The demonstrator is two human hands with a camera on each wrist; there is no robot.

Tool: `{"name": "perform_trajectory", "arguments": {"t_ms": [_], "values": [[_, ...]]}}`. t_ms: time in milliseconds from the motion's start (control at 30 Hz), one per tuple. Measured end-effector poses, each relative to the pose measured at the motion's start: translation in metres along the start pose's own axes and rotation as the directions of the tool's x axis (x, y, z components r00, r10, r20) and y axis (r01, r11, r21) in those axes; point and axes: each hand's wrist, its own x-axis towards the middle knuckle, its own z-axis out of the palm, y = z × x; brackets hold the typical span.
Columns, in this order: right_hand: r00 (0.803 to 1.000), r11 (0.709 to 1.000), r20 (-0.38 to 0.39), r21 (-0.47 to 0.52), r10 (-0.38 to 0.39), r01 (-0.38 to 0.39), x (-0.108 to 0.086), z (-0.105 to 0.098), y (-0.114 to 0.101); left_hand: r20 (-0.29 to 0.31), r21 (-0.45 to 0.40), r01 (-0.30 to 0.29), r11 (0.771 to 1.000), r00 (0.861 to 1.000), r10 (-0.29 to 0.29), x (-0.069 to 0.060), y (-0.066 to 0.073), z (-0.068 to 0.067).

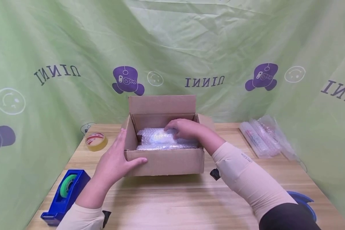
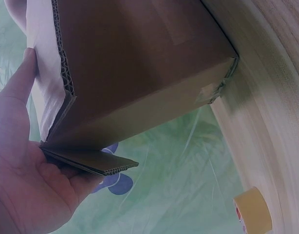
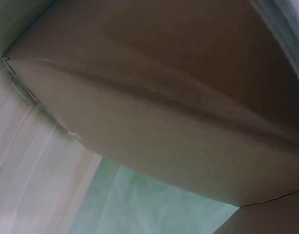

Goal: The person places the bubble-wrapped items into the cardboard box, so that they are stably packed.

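Note:
An open cardboard box [image 1: 164,163] stands on the table with its back flap raised. My left hand [image 1: 115,159] holds its front left corner, the thumb along the front and the fingers at the left flap; in the left wrist view, the left hand [image 2: 32,180] has its fingers partly hidden behind that flap [image 2: 91,161]. Inside the box lies a bubble-wrapped package [image 1: 156,136], with more bubble wrap [image 1: 164,147] in front of it. My right hand [image 1: 185,128] reaches in over the right side and grips the package with bent fingers, tips partly hidden. Only the box's side [image 3: 154,131] fills the right wrist view.
Left of the box lies a roll of yellow tape [image 1: 96,142]. A blue tape dispenser [image 1: 64,195] with a green roll stands at the front left. Rolled bubble wrap [image 1: 261,137] lies at the back right, and a blue object [image 1: 303,199] is partly behind the right arm.

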Motion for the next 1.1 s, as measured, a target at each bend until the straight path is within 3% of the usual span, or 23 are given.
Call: {"name": "perform_trajectory", "arguments": {"t_ms": [133, 267, 467, 600, 800, 967, 1100], "values": [[1.0, 1.0, -0.013, 0.0, -0.003, 0.003, 0.0, 0.0, -0.001, 0.001, -0.002, 0.001, 1.0, 1.0, -0.001, 0.0, 0.0, 0.0], [0.996, 1.0, -0.092, 0.019, -0.017, 0.018, -0.005, -0.007, -0.001, -0.003, -0.007, -0.003, 1.0, 1.0, 0.003, 0.0, 0.001, 0.001], [0.969, 0.992, -0.238, 0.117, 0.069, -0.042, -0.026, -0.04, 0.002, 0.0, -0.01, 0.002, 1.0, 1.0, -0.002, 0.0, 0.001, 0.002], [0.934, 0.974, -0.316, 0.202, 0.164, -0.102, -0.047, -0.068, 0.012, -0.003, -0.008, 0.005, 1.0, 1.0, -0.005, -0.001, 0.0, 0.001], [0.868, 0.943, -0.387, 0.238, 0.31, -0.231, -0.083, -0.098, 0.046, -0.003, -0.003, -0.001, 1.0, 1.0, 0.001, 0.0, -0.002, 0.001], [0.801, 0.897, -0.407, 0.244, 0.439, -0.368, -0.117, -0.103, 0.083, -0.002, 0.001, 0.002, 1.0, 1.0, -0.002, 0.001, -0.002, 0.001], [0.762, 0.836, -0.345, 0.203, 0.548, -0.509, -0.144, -0.096, 0.107, -0.008, 0.003, -0.004, 1.0, 1.0, 0.004, 0.0, -0.002, 0.002]]}}
